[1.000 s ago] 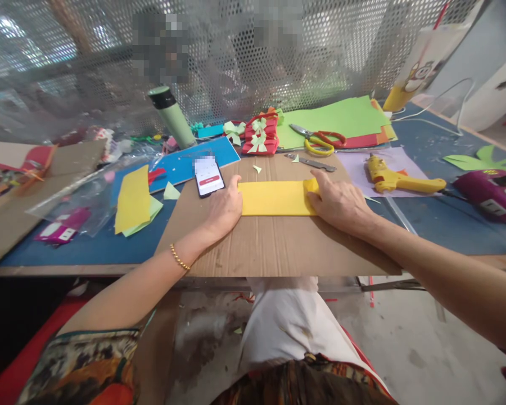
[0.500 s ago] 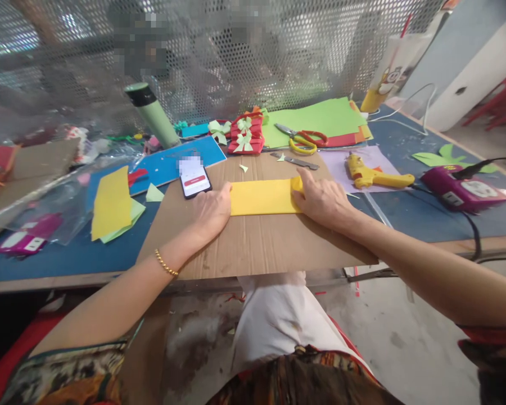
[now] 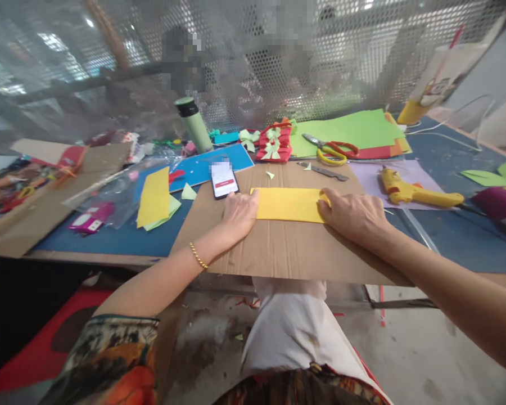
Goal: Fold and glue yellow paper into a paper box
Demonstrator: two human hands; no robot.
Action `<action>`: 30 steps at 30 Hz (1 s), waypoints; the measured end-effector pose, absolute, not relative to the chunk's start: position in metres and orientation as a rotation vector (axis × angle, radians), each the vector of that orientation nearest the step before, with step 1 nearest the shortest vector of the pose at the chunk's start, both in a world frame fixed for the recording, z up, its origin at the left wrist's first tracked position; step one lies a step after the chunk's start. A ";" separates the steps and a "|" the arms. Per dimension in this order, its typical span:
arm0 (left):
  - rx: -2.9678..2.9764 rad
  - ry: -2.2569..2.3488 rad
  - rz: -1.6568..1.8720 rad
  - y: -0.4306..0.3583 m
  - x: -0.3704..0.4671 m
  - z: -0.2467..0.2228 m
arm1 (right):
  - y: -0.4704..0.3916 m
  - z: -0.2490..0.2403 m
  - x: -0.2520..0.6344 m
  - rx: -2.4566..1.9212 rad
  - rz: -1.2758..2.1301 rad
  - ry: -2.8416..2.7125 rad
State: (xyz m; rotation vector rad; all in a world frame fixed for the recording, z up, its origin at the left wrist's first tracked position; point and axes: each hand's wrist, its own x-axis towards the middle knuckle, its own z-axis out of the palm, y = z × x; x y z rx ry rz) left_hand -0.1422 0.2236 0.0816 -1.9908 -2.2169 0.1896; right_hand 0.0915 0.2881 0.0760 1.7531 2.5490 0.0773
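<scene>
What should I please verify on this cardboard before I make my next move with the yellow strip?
1. Yellow strip lying on the cardboard: ok.
2. Left hand at its left end, right hand at its right end: ok.
3. Scissors apart from the strip: ok.
4. Cardboard free of paper scraps: not ok, a pale green scrap lies there.
5. Glue gun heated: cannot tell.

Person's got 2 hands on a yellow strip (image 3: 290, 205), left (image 3: 241, 212) at 1 end, right (image 3: 354, 214) at the other, cardboard (image 3: 278, 253) underneath.
</scene>
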 end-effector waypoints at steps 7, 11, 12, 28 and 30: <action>-1.994 -2.214 0.190 0.222 -0.141 0.083 | 0.289 0.074 0.093 1.734 0.042 2.597; -2.012 -2.184 0.191 0.221 -0.138 0.087 | 0.288 0.078 0.094 1.779 0.005 2.610; -2.020 -2.174 0.184 0.221 -0.137 0.087 | 0.288 0.080 0.094 1.797 -0.016 2.596; -2.049 -2.059 0.242 0.222 -0.140 0.090 | 0.300 0.069 0.102 1.888 -0.324 2.754; -2.068 -2.061 0.239 0.222 -0.140 0.091 | 0.301 0.068 0.103 1.873 -0.335 2.772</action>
